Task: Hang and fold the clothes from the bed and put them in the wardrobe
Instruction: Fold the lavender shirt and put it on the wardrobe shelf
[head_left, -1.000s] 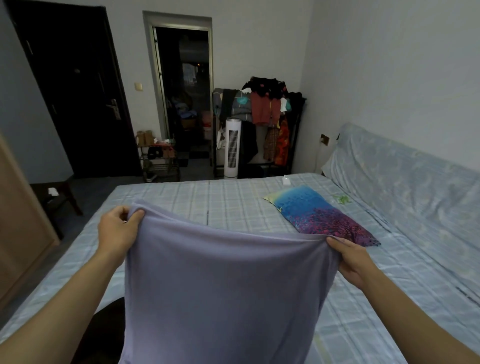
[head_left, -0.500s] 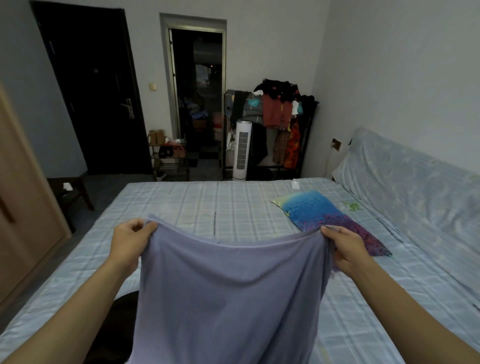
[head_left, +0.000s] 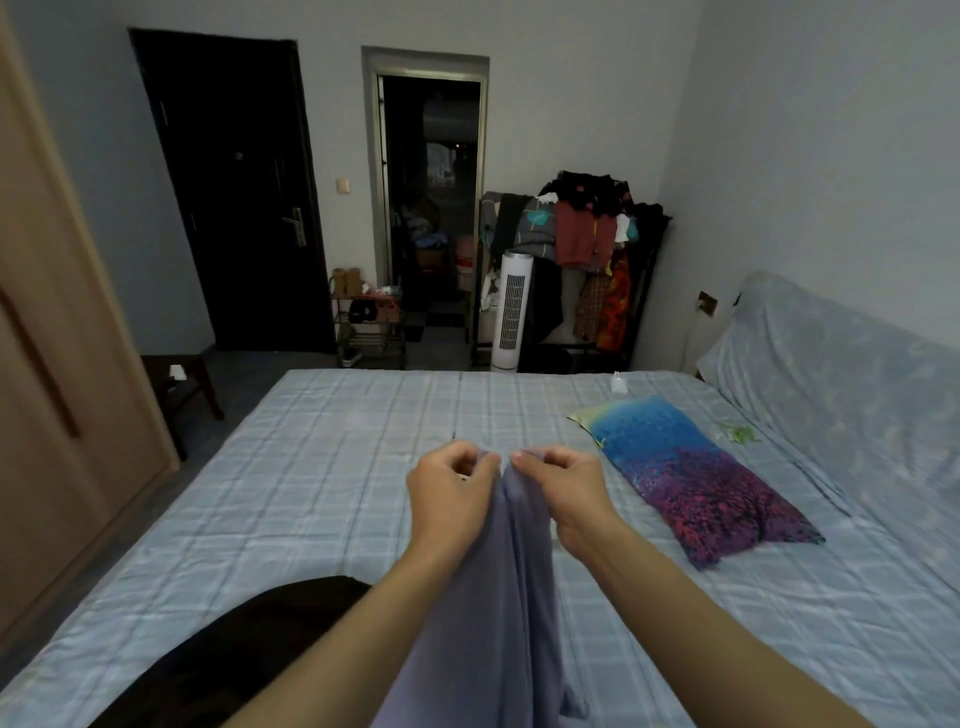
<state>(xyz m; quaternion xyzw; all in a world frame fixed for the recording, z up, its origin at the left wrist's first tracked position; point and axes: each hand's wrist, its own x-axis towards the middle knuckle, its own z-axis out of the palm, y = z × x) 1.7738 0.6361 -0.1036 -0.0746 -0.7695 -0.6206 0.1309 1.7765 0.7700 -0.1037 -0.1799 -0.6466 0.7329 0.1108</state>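
Note:
A lavender garment (head_left: 498, 597) hangs folded in half lengthwise above the bed (head_left: 311, 493). My left hand (head_left: 449, 493) pinches one top corner and my right hand (head_left: 563, 491) pinches the other. The two hands are side by side, almost touching, over the middle of the bed. A dark garment (head_left: 244, 654) lies on the near edge of the bed, under my left forearm. The wooden wardrobe (head_left: 62, 364) stands at the left, its door shut.
A blue and purple pillow (head_left: 691, 478) lies on the bed to the right. A headboard covered in pale cloth (head_left: 841, 374) runs along the right wall. Beyond the bed stand a clothes rack (head_left: 587, 234), a white tower fan (head_left: 511, 312), a shoe rack (head_left: 369, 327) and a dark stool (head_left: 182, 379).
My hands have come together from wide apart, so the spread lavender garment is now folded in half and hangs narrow. The view has shifted a little to the left.

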